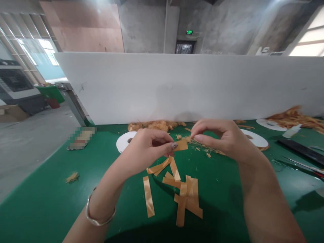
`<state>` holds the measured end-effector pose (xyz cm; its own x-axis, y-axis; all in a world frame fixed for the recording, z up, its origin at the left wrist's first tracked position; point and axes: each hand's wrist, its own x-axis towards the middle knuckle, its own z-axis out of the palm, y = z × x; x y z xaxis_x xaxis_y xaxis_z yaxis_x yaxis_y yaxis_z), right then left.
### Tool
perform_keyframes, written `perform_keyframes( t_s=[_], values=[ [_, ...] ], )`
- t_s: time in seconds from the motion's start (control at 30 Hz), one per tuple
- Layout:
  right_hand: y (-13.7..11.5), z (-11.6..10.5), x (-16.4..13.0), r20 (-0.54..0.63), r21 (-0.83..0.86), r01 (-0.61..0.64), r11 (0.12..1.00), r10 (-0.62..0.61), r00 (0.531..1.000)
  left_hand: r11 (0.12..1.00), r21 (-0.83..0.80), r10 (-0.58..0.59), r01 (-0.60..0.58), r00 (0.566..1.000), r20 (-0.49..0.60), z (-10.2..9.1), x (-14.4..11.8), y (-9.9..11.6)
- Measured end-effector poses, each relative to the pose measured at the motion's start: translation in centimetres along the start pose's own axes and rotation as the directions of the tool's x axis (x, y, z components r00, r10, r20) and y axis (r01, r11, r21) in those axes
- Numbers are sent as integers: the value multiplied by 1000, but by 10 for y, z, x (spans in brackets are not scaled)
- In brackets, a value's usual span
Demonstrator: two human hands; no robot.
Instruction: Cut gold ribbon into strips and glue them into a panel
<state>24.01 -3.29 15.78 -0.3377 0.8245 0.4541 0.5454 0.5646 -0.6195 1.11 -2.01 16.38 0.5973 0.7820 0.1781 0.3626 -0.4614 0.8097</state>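
Observation:
My left hand pinches a short strip of gold ribbon between thumb and fingers, its free end pointing right. More ribbon hangs or lies just below that hand. To the right, my right hand is closed in a pinch, thumb against index finger, beside the strip's end; I cannot make out what is in it. Under and beside its fingertips lie fine straw-coloured shreds. Several cut ribbon pieces overlap on the green table in front of me, with a single piece to their left.
White reels lie on both sides, partly hidden by my hands. A white panel borders the table's back. Fibre heaps lie along it. At right are a small bottle, a black bar and tweezers-like metal tools.

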Motion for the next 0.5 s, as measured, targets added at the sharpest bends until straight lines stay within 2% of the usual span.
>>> perform_keyframes(
  t_s=[0.5],
  values=[
    [-1, 5, 2, -13, -102, 76, 992, -78, 997, 1000, 5, 15, -15, 1000, -3, 4, 1, 2]
  ],
)
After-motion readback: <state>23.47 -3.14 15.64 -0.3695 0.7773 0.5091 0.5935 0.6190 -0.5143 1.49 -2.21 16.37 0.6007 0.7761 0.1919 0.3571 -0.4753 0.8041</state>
